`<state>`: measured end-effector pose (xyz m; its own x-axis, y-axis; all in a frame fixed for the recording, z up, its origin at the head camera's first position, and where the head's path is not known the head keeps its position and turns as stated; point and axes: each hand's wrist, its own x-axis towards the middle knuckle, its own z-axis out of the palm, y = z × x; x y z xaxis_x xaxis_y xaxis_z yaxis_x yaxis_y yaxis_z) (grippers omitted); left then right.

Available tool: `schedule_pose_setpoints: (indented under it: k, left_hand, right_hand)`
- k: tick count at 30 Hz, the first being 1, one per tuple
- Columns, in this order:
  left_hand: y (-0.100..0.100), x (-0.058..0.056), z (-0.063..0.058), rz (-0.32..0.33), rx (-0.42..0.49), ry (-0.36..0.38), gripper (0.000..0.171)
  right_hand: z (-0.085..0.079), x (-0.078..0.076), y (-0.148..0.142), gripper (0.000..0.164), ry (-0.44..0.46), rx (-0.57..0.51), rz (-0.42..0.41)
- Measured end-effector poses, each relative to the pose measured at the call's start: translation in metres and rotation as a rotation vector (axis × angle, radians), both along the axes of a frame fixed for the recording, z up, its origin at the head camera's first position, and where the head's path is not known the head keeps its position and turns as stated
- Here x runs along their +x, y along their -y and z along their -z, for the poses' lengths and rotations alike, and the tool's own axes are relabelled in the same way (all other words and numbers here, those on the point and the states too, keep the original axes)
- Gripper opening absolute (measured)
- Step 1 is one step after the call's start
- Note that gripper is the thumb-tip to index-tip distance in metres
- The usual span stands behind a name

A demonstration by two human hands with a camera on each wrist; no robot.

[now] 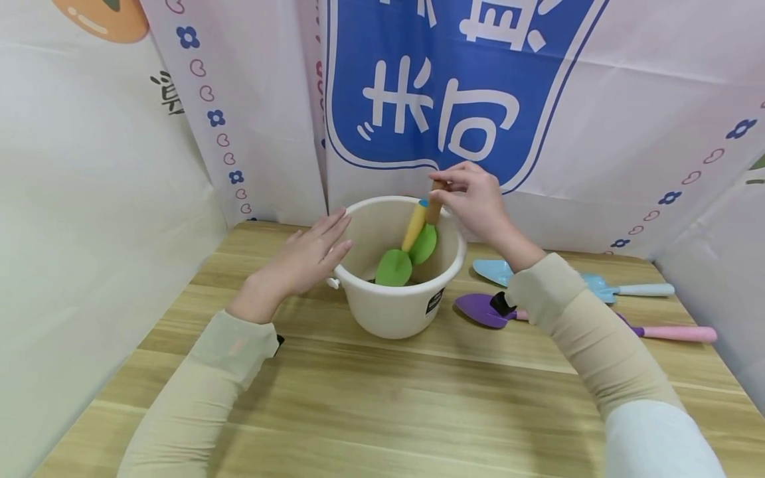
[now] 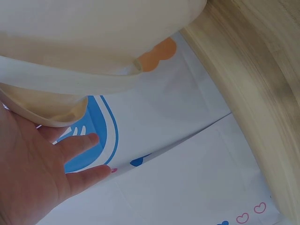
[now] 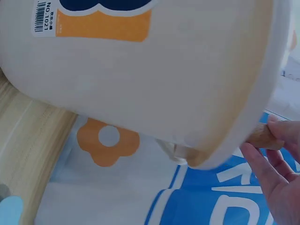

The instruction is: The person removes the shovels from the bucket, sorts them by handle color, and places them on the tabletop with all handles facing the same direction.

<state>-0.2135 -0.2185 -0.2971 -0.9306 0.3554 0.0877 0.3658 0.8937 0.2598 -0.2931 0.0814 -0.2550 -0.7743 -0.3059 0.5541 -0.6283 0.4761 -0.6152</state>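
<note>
A white bucket (image 1: 388,317) stands upright on the wooden table. My left hand (image 1: 305,255) lies with fingers extended at the bucket's left rim; the left wrist view shows its spread fingers (image 2: 79,146) beside the rim. Over the far right rim, my right hand (image 1: 475,204) pinches the brown wooden handle of a small green trowel (image 1: 425,244), whose blade is inside the bucket. That handle (image 3: 263,137) shows between thumb and fingers in the right wrist view. Another green trowel (image 1: 394,268), with a yellow handle and blue tip, leans inside the bucket.
Right of the bucket lie purple tools with pink handles, among them a purple trowel (image 1: 480,310), and light blue ones, among them a blue trowel (image 1: 493,271). My right forearm covers parts of them. A printed cloth (image 1: 269,133) hangs close behind the bucket.
</note>
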Motion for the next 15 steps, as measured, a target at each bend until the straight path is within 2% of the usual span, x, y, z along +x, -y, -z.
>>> schedule_pose_setpoints:
  k: [7, 15]
  left_hand:
    - [-0.001, 0.000, 0.000, 0.004, 0.002, -0.013, 0.066]
    - [-0.001, 0.000, 0.000, 0.002, 0.005, -0.003, 0.066]
  right_hand:
    - [-0.009, 0.005, -0.010, 0.027, -0.073, -0.023, 0.050]
    - [-0.017, 0.014, -0.017, 0.027, -0.119, -0.053, 0.056]
